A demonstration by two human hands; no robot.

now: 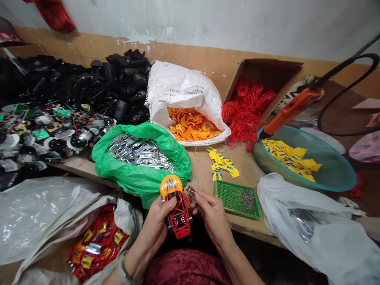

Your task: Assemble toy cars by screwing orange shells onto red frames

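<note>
1. The left hand [156,221] and right hand [214,213] are bare, and so are the forearms as far as they show.
2. A pale grey-green bangle [122,267], smooth, rounded and slightly glossy, circles the left wrist.
3. A dark red garment [187,269] covers the body at the bottom edge, with a mottled, blocky pattern in deeper and lighter reds.

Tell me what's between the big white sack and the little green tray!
Some yellow pieces with blue marks lie between the white sack and the green tray. The head view shows it.
</note>
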